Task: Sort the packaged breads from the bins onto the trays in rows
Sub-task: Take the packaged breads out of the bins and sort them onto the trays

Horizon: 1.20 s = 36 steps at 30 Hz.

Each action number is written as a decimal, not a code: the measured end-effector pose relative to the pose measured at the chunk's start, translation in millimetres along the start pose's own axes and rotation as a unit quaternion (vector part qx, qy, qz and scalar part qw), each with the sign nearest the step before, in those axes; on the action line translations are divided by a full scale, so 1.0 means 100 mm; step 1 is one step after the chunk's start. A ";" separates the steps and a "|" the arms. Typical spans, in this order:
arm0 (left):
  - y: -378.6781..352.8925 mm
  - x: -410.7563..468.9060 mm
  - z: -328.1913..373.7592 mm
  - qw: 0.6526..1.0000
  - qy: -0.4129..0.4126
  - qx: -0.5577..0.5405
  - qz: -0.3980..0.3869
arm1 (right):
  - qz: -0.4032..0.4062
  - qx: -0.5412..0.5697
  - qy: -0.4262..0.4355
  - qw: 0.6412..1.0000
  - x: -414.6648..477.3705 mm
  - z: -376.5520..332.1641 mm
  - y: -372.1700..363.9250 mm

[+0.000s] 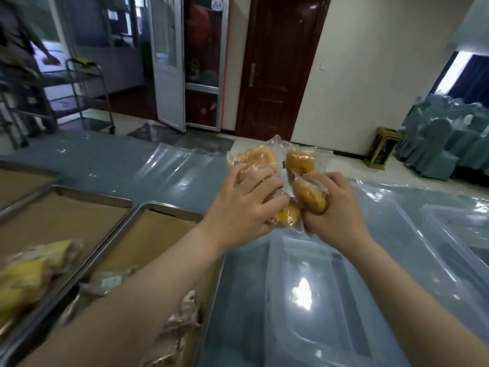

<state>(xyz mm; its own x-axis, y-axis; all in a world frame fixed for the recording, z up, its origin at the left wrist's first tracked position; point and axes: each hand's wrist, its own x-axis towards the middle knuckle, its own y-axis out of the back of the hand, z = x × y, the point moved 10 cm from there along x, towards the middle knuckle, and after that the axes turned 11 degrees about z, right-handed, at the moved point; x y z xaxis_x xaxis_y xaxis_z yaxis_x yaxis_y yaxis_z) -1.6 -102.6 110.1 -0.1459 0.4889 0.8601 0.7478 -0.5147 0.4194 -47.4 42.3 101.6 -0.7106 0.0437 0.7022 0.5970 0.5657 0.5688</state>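
Packaged breads fill both our hands at frame centre: our left hand clutches a round bun and a yellow cake, our right hand grips two golden buns. Three paper-lined trays sit at left, with blurred packets lower left; clear bins lie below.

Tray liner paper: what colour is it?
Plain brown, in the head view: the tray liner paper.
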 end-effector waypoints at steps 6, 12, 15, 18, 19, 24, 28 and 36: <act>1.38 -1.49 -0.94 0.988 0.145 0.053 -0.027 | -0.074 0.099 0.034 0.992 -0.40 -1.64 -0.99; 2.70 -2.84 -1.77 0.967 0.199 0.135 -0.079 | -0.178 0.206 0.015 0.962 -1.13 -3.22 -2.27; 3.28 -3.37 -2.15 0.953 0.230 0.171 -0.098 | -0.215 0.244 -0.006 0.946 -1.45 -3.84 -2.75; 3.70 -3.84 -2.48 0.938 0.263 0.196 -0.116 | -0.225 0.283 -0.077 0.929 -1.75 -4.28 -3.19; 3.80 -3.98 -2.58 0.935 0.269 0.200 -0.119 | -0.228 0.297 -0.105 0.921 -1.86 -4.41 -3.34; 4.22 -4.65 -3.15 0.924 0.285 0.216 -0.138 | -0.253 0.332 -0.159 0.894 -2.25 -5.03 -4.12; 4.40 -5.19 -3.73 0.903 0.323 0.214 -0.189 | -0.265 0.329 -0.204 0.883 -2.29 -5.29 -4.84; 4.59 -5.96 -4.84 0.866 0.377 0.208 -0.254 | -0.319 0.302 -0.276 0.855 -2.33 -5.89 -6.45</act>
<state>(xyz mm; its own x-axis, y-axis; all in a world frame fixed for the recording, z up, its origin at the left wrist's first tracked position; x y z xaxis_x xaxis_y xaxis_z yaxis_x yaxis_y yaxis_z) 115.3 -971.5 -69.7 -0.7885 -0.1007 0.6067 0.6092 0.0065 0.7930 -47.0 -818.0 -176.7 -0.9870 -0.1440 -0.0714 -0.1594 0.9341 0.3193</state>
